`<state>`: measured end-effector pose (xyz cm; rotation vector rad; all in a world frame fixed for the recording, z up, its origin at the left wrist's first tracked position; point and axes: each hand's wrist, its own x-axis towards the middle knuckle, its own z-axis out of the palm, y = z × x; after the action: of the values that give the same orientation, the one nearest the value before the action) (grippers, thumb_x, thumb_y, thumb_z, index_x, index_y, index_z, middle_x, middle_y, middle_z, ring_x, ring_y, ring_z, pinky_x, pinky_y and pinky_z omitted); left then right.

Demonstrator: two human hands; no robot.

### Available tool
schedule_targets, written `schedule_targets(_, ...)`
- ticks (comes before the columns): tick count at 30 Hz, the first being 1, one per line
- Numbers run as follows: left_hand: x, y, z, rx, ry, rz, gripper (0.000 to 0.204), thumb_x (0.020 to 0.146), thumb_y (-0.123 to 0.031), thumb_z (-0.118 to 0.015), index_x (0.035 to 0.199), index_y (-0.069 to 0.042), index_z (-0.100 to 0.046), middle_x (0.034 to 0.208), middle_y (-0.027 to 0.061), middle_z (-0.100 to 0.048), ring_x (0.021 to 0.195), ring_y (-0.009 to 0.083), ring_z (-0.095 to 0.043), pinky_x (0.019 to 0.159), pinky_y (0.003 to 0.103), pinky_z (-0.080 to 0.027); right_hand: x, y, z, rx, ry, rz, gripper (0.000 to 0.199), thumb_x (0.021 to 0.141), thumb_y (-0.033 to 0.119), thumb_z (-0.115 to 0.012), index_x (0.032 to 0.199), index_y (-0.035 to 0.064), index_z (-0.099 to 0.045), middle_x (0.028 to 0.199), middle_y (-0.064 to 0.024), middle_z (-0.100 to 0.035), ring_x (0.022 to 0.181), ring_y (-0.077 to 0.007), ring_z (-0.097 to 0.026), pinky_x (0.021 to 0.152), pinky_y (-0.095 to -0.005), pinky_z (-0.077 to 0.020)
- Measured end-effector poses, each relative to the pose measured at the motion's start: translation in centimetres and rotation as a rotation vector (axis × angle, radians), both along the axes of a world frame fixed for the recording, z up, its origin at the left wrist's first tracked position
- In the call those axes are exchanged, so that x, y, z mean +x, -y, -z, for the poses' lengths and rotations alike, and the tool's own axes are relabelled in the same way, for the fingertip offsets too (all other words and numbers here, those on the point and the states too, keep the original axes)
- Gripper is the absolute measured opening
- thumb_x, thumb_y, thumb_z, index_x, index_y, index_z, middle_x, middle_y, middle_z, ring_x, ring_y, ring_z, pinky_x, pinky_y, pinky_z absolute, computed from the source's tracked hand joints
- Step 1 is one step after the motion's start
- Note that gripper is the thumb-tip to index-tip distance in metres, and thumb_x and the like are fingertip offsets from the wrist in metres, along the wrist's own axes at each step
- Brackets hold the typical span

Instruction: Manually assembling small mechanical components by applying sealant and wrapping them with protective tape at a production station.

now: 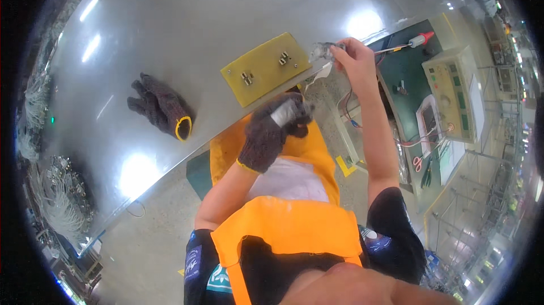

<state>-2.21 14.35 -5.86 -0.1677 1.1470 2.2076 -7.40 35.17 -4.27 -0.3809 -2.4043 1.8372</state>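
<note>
My left hand [271, 129] wears a dark knitted glove with a yellow cuff and is held low over my lap, its fingers curled. A silvery grey band [285, 113] lies across the gloved fingers; whether anything is inside them is hidden. My bare right hand [356, 62] is raised at the table edge, pinching a crumpled, greyish see-through piece [322, 52] between thumb and fingers. Just beyond my left hand, a yellow board [260, 81] with two small metal fittings lies on the table. Another dark glove [160, 104] rests to its left.
The grey metal table [187, 39] spans the left and far side. At right, a green-topped bench [401, 66] bears a beige instrument box [450, 94], red-handled scissors [418, 163], dark pliers [427, 173] and a red-tipped tool [420, 39]. Bundled white wires [63, 197] lie at far left.
</note>
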Motion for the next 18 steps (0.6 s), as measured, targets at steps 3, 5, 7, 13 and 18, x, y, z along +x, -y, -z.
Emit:
schedule_targets(3, -0.5, 0.0, 0.8, 0.100, 0.011, -0.013, 0.033, 0.083, -0.025, -0.058, 0.105, 0.000, -0.056, 0.090, 0.0080, -0.061, 0.079, 0.0175, -0.060, 0.062, 0.029, -0.049, 2.3, 2.6, -1.7, -0.151, -0.091, 0.044, 0.009, 0.076, 0.001, -0.062, 0.084, -0.0005, -0.057, 0.068, -0.0027, -0.057, 0.059, -0.0075, -0.054, 0.050, -0.0203, -0.0413)
schedule_targets(5, 0.1, -0.1, -0.4, 0.113, -0.007, 0.005, 0.033, 0.083, -0.025, -0.058, 0.105, -0.001, -0.056, 0.090, 0.0074, -0.061, 0.081, 0.0175, -0.060, 0.063, 0.029, -0.050, 3.5, 4.0, -2.1, -0.240, -0.141, 0.046, 0.011, 0.075, -0.003, -0.062, 0.084, -0.0003, -0.057, 0.073, -0.0039, -0.058, 0.062, -0.0087, -0.055, 0.051, -0.0215, -0.0435)
schedule_targets(7, 1.0, -0.5, -2.3, 0.126, 0.056, 0.086, 0.032, 0.084, -0.025, -0.056, 0.106, -0.001, -0.056, 0.091, 0.0068, -0.061, 0.084, 0.0170, -0.060, 0.065, 0.030, -0.050, 4.4, 5.4, -2.3, -0.233, -0.347, 0.038, 0.020, 0.069, -0.010, -0.062, 0.086, -0.0006, -0.056, 0.084, -0.0084, -0.059, 0.072, -0.0138, -0.058, 0.061, -0.0238, -0.0475)
schedule_targets(13, 2.4, 0.2, -3.5, 0.179, 0.021, -0.106, 0.027, 0.087, -0.023, -0.052, 0.103, -0.003, -0.056, 0.088, 0.0059, -0.061, 0.081, 0.0140, -0.059, 0.062, 0.024, -0.049, 6.7, 7.3, -3.2, 0.449, -0.870, -0.160, 0.028, 0.056, -0.011, -0.066, 0.080, 0.0014, -0.059, 0.092, -0.0125, -0.059, 0.081, -0.0244, -0.059, 0.070, -0.0302, -0.0478)
schedule_targets(18, 3.3, 1.3, -3.4, 0.151, -0.071, -0.196, 0.025, 0.090, -0.020, -0.045, 0.106, -0.003, -0.054, 0.090, 0.0049, -0.060, 0.078, 0.0107, -0.058, 0.058, 0.018, -0.046, 8.2, 8.2, -3.3, 0.586, -1.005, -0.193, 0.029, 0.051, -0.008, -0.067, 0.078, 0.0012, -0.063, 0.096, -0.0118, -0.058, 0.083, -0.0295, -0.058, 0.069, -0.0331, -0.0496)
